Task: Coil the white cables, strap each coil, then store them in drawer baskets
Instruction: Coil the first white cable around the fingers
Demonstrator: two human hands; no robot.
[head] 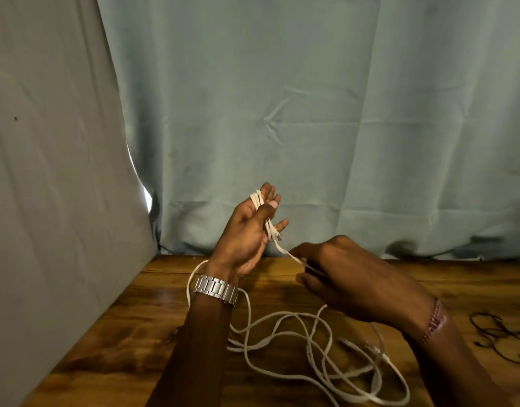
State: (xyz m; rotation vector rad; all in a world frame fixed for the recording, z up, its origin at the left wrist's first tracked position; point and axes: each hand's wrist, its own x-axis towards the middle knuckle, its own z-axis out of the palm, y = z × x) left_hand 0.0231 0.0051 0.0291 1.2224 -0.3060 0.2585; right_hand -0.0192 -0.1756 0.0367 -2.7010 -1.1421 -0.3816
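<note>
My left hand is raised above the wooden table with its palm turned toward me. Several turns of white cable run over its fingers, and the thumb presses them against the palm. A cable plug hangs beside the little finger. My right hand is just to the right and lower, pinching the cable strand that leads from the coil. The loose rest of the white cable lies in tangled loops on the table below both arms.
Thin black straps lie on the table at the right edge. A pale blue-grey curtain hangs behind the table, and a grey sheet closes off the left side. A metal watch is on my left wrist.
</note>
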